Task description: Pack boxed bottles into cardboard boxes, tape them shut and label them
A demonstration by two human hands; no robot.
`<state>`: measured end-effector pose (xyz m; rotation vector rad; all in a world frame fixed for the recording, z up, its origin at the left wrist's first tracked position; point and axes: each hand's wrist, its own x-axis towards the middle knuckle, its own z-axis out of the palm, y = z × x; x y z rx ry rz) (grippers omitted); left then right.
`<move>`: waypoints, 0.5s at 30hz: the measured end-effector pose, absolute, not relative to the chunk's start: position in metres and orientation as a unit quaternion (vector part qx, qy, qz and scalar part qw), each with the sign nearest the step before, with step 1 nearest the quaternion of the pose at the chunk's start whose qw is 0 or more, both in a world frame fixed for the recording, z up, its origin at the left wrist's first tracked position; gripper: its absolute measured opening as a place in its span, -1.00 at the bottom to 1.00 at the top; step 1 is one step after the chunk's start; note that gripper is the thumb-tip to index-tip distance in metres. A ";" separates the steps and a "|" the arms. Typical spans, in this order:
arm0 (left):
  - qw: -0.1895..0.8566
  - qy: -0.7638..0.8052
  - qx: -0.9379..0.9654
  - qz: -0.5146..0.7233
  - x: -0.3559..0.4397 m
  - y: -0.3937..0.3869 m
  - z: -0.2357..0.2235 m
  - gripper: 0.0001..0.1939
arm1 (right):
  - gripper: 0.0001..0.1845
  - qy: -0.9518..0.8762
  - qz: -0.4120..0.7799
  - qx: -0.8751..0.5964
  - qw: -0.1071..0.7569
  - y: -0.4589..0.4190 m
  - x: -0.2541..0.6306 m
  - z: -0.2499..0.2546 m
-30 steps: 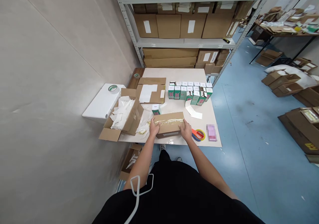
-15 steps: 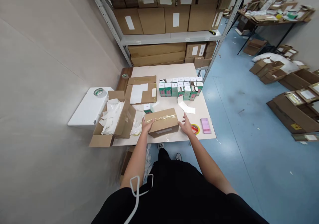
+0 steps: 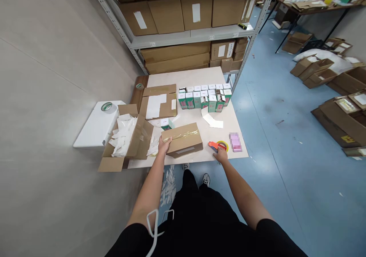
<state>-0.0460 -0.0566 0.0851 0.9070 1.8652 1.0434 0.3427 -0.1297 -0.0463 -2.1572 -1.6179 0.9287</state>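
Note:
A taped cardboard box (image 3: 185, 141) lies near the front edge of the table, clear tape running along its top. My left hand (image 3: 164, 146) grips its left end, thumb on top. To the right of the box, my right hand (image 3: 220, 155) is closed on an orange-red tape dispenser (image 3: 213, 144) with a yellow-rimmed roll; the fingers are partly hidden. A pink pixelated stack (image 3: 235, 142) lies right of that hand. A small green-and-white box (image 3: 166, 124) stands behind the cardboard box's left end, and a white paper strip (image 3: 211, 120) curls farther back.
Several green-and-white boxes (image 3: 197, 100) stand in rows at the back of the table (image 3: 185, 76). A flattened carton (image 3: 160, 101) lies left of them. An open carton of white packets (image 3: 124, 135) sits at the left edge. Behind rises a loaded metal shelf (image 3: 185, 36).
My right hand has left the right end of the cardboard box and closed on the tape dispenser, which is now turned with its orange part leftward. My left hand stays on the box.

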 end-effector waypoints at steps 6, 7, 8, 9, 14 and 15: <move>0.392 0.734 0.370 0.413 -0.047 -0.060 0.083 -0.35 | -0.65 -0.521 0.320 -0.791 -0.021 -0.113 0.328 -0.036; 0.392 0.730 0.375 0.415 -0.048 -0.061 0.082 -0.34 | -0.72 -0.518 0.324 -0.791 -0.035 -0.109 0.327 -0.032; 0.392 0.728 0.379 0.417 -0.048 -0.061 0.081 -0.33 | -0.76 -0.521 0.323 -0.789 -0.040 -0.105 0.328 -0.027; 0.392 0.726 0.381 0.417 -0.049 -0.061 0.079 -0.32 | -0.77 -0.527 0.317 -0.788 -0.042 -0.103 0.329 -0.022; 0.385 0.730 0.386 0.412 -0.049 -0.060 0.073 -0.31 | -0.74 -0.579 0.225 -0.782 -0.048 -0.104 0.342 0.005; 0.382 0.733 0.388 0.408 -0.049 -0.060 0.072 -0.31 | -0.73 -0.593 0.200 -0.779 -0.048 -0.105 0.346 0.011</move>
